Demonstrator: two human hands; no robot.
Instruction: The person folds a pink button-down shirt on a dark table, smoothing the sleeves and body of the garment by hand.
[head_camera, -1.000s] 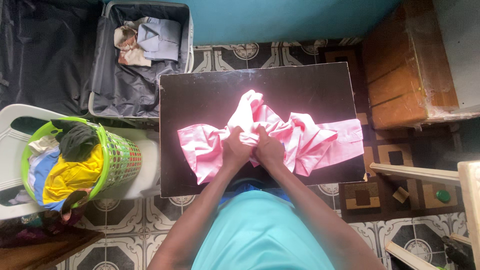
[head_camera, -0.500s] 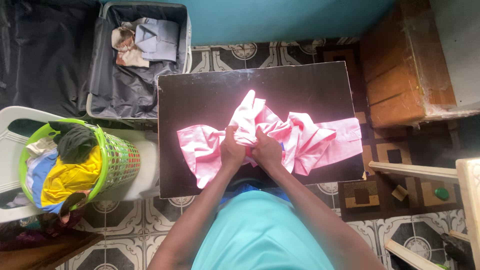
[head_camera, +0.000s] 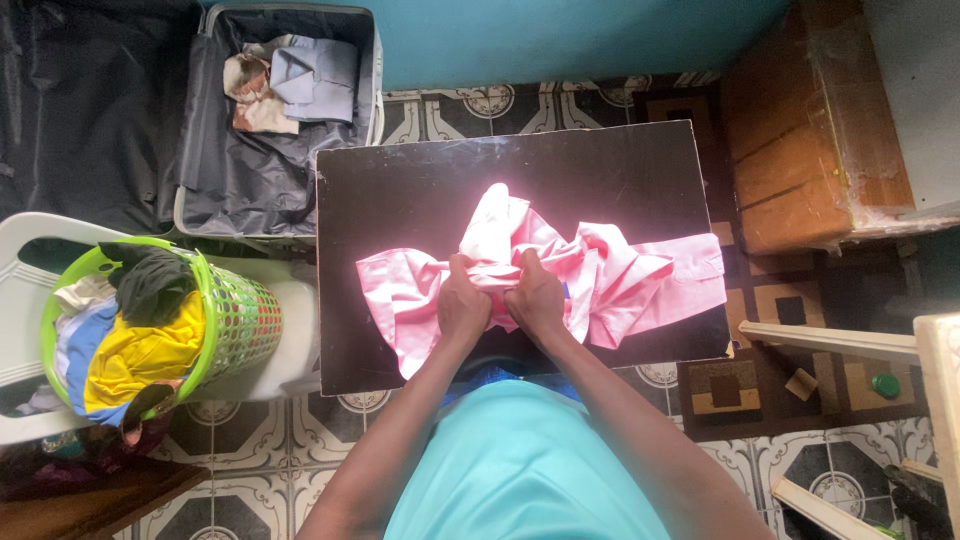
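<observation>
Shirt (head_camera: 545, 275) lies crumpled on the table (head_camera: 400, 180), long axis left-right, bulk far of my hands. Left hand (head_camera: 463, 305) and right hand (head_camera: 535, 298) sit side by side at its near middle, both clenched on the cloth, equally near.

hands (head_camera: 500, 303): fingertips buried in pink shirt (head_camera: 610, 280) | laundry basket (head_camera: 240, 320): contents partly hidden

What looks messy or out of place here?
The pink shirt lies bunched and wrinkled on the dark table, gripped by the left hand and right hand. Clothes heap over the green basket's rim.
</observation>
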